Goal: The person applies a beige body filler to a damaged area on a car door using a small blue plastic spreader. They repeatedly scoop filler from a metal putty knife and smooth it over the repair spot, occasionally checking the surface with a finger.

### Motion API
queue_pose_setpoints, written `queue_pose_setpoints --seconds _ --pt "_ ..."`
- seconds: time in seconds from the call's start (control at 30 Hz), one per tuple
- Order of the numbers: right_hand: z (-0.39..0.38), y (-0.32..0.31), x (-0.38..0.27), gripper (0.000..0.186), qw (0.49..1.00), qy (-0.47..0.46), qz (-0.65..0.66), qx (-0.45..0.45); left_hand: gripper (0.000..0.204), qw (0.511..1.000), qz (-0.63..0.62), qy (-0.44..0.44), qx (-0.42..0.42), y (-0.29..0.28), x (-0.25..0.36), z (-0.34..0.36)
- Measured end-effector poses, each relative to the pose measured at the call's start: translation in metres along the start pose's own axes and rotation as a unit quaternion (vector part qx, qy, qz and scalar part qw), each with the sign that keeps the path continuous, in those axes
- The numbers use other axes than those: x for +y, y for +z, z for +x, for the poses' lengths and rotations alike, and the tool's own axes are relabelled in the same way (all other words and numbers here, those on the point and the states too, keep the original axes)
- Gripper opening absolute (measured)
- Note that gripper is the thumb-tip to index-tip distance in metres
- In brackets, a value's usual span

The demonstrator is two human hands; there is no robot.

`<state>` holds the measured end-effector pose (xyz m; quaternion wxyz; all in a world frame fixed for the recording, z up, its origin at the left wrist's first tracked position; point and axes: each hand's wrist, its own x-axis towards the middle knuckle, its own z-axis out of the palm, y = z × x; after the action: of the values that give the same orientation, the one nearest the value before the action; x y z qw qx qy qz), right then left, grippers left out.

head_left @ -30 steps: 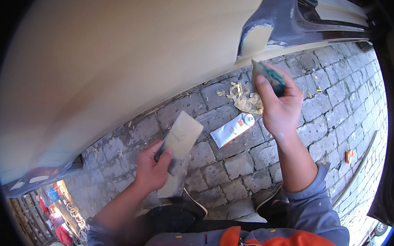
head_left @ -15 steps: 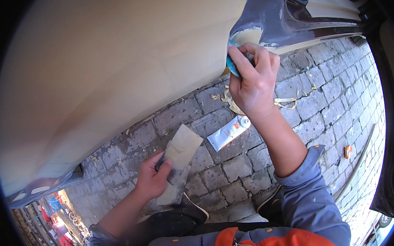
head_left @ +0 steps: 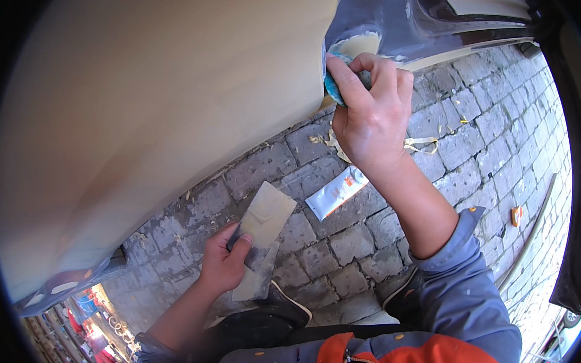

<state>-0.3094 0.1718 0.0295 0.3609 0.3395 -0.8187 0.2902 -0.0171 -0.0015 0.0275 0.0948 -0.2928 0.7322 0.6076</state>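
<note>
My right hand point(head_left: 378, 113) pinches a teal spreader point(head_left: 333, 89) at the edge of a large cream-coloured car panel point(head_left: 176, 88). Just above the fingers, a smooth cream filler patch point(head_left: 360, 45) lies on the dark grey bodywork point(head_left: 387, 18). Lower down, my left hand point(head_left: 224, 260) grips a flat rectangular mixing board point(head_left: 269, 210) smeared with cream paste, thumb on top. A second pale flat piece point(head_left: 258, 282) shows below that thumb; whether the two are joined I cannot tell. The spreader's grip side is partly hidden by my fingers.
On the grey brick paving point(head_left: 353, 242) lies a white and orange tube point(head_left: 335, 194), with crumpled yellowish strips point(head_left: 420, 145) near my right wrist. A small orange object point(head_left: 516, 216) rests farther right, beside a long thin strip point(head_left: 530, 239). Dark car trim point(head_left: 575, 265) borders the right side.
The panel edge, my right hand and the spreader sit slightly farther left in view. My right arm now covers part of the tube's cap. My left hand keeps its hold on the board.
</note>
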Motion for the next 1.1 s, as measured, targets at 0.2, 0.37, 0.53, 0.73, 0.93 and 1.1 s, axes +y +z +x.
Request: queue_pose_setpoints --seconds 0.2,0.37,0.53,0.73,0.93,1.1 --pt "-0.027 0.009 0.004 0.051 0.998 0.003 -0.012 -0.058 0.018 0.999 -0.032 -0.009 0.018 0.003 0.004 -0.001" --pt "-0.036 0.009 0.011 0.048 0.998 0.000 -0.006 -0.068 0.020 1.000 -0.001 -0.015 0.009 -0.001 0.005 -0.002" --pt "-0.022 -0.008 0.013 0.055 0.998 -0.009 0.014 -0.068 0.020 0.999 -0.028 -0.015 0.020 0.001 0.001 -0.001" --pt "0.008 -0.014 0.010 0.053 0.999 -0.012 -0.006 0.033 0.023 1.000 -0.014 -0.012 0.013 0.001 0.001 -0.001" --pt "0.016 -0.008 0.004 0.051 0.999 0.028 -0.003 0.040 0.026 1.000 0.001 -0.007 0.004 -0.003 -0.004 -0.001" --pt "0.014 -0.003 0.003 0.047 0.999 0.012 -0.028 0.031 0.019 0.999 -0.038 -0.020 0.019 0.001 0.001 -0.001"
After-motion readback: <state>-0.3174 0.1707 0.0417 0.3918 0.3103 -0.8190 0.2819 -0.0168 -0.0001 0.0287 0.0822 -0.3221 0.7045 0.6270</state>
